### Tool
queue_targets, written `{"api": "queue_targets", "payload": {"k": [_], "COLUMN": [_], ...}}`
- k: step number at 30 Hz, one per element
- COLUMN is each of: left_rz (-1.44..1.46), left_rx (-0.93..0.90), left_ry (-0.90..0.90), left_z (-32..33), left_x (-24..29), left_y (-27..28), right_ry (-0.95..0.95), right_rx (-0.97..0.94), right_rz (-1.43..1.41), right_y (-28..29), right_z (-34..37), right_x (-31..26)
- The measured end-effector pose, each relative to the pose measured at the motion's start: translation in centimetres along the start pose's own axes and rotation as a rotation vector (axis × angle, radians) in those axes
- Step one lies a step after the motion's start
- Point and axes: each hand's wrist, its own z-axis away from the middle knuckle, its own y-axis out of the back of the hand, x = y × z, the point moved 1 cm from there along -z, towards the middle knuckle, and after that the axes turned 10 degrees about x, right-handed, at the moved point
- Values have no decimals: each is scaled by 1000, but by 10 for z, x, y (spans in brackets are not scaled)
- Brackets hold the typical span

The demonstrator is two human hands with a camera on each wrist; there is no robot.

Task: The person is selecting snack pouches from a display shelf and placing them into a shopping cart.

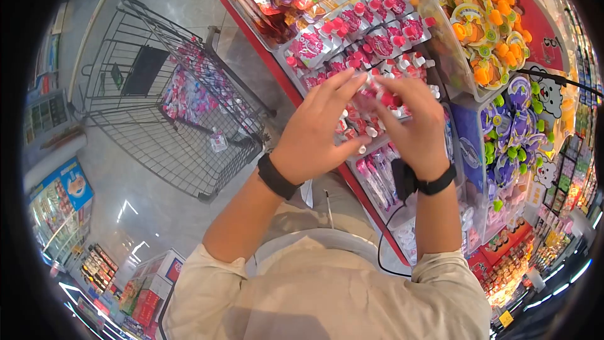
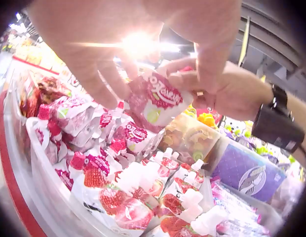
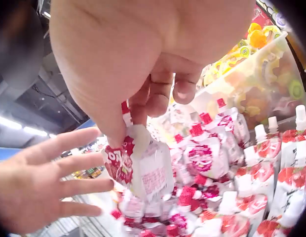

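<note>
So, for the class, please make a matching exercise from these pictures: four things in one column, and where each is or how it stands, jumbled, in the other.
Things:
1. White-and-pink pouch
2. Left hand
3. Shopping cart
4. Orange-capped packs

Places and states:
A. Standing on the grey floor
B. Heaped in a clear tub
C. Open, fingers spread
D. Pinched by the right hand

Right pairs: 1-D, 2-C, 3-A, 4-B

Bright ceiling lights (image 3: 35, 132), starburst glare (image 2: 139, 45), fisheye distortion
</note>
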Motion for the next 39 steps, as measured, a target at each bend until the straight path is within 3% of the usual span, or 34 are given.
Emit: {"api": "queue_targets", "payload": {"k": [3, 4, 5, 6, 8, 9, 10, 11, 13, 18, 21, 32, 34, 39], "left_rz": [-68, -70, 18, 20, 115, 255, 252, 177, -69, -38, -157, -308, -373, -520], "left_rx": [-42, -38, -56, -64, 8, 67, 60, 86, 117, 155, 121, 61, 68, -21], "left_ry": [-1, 42, 203, 198, 389, 461, 461, 403, 232, 273, 112, 116, 75, 217], "left_z": [10, 19, 28, 35, 45, 46, 46, 44, 29, -16, -39, -66, -66, -72], "left_x": [-4, -9, -12, -18, -30, -31, -33, -34, -27, -33, -39, -50, -49, -54], "left_y": [-7, -9, -9, -10, -10, -12, -12, -12, -7, -34, -50, -75, -80, -87], "right_ry": [-293, -295, -237, -176, -235, -230, -226, -232, -88, 35, 123, 69, 13, -156], "right_rx": [-81, -72, -125, -179, -147, -164, -180, -178, -370, -492, -391, -373, -356, -285], "right_rz": [-257, -253, -358, -463, -434, -134, 166, 163, 547, 644, 706, 662, 534, 179], "right_y": [-6, -8, -12, -17, -26, -30, -34, -40, -51, -50, -50, -42, -38, -37], "right_z": [15, 15, 14, 12, 8, 2, -2, -6, -9, -17, -18, -16, -14, -20], "right_x": [-23, -20, -14, -6, 27, 41, 52, 60, 70, 79, 94, 105, 105, 117]}}
